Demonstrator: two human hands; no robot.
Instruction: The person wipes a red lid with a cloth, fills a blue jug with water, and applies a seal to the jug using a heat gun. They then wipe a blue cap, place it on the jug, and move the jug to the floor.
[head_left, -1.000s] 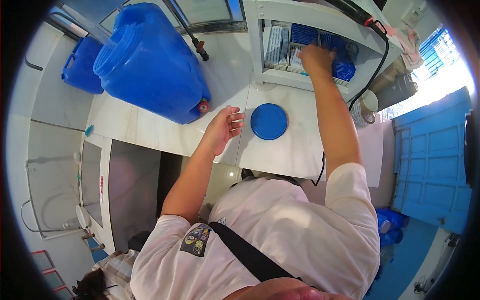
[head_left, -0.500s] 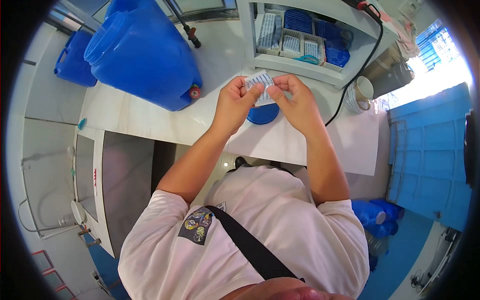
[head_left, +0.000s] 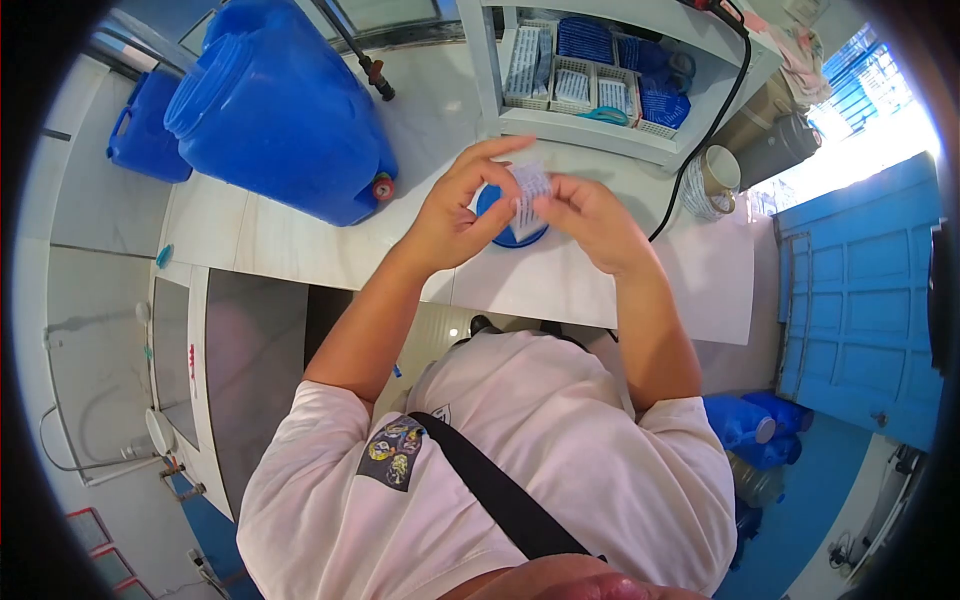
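A small white sheet with rows of blue print (head_left: 529,198) is between my hands, somewhat blurred. My left hand (head_left: 467,212) pinches its left edge with thumb and a finger, while another finger stretches out above. On the right edge, my right hand (head_left: 590,218) grips it between thumb and curled fingers. Beneath the sheet, on the white counter (head_left: 400,262), lies a round blue lid-like object (head_left: 490,203), partly hidden by the sheet and my left hand.
A large blue jug (head_left: 280,120) stands at the counter's left. Behind my hands, a white shelf (head_left: 590,133) holds baskets of printed sheets (head_left: 572,86) and teal scissors (head_left: 604,115). A black cable (head_left: 697,165), mugs (head_left: 719,170) and a dark tumbler (head_left: 780,155) are at right.
The sheet has turned and shifted slightly right and down. My left hand has moved left, with its upper finger now extended. More of the round blue object shows at its left side.
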